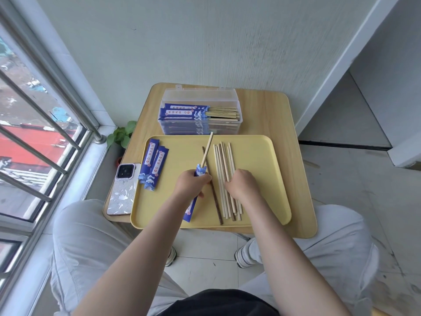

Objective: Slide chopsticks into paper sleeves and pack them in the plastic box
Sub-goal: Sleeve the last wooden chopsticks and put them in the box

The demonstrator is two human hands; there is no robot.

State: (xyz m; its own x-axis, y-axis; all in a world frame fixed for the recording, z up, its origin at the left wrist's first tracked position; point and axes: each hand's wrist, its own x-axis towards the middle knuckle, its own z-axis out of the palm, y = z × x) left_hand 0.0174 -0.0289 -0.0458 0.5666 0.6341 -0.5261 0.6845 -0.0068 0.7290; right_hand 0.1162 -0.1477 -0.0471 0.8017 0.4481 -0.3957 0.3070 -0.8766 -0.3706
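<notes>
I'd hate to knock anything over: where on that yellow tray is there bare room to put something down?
Bare patches on the yellow tray: the right part, between the loose chopsticks and the rim, and the near left corner, below the empty paper sleeves. The middle is crowded: the left hand grips a sleeve, and the right hand rests on the chopsticks.

We see a small wooden bench (pixel 268 115) set against a pale wall (pixel 205 42). A phone (pixel 123 190) in a patterned case lies camera-up on its left edge. Beyond the corner, a leafy green plant (pixel 121 135) sits, seemingly in a red pot. A barred window (pixel 34 133) fills the left.
</notes>
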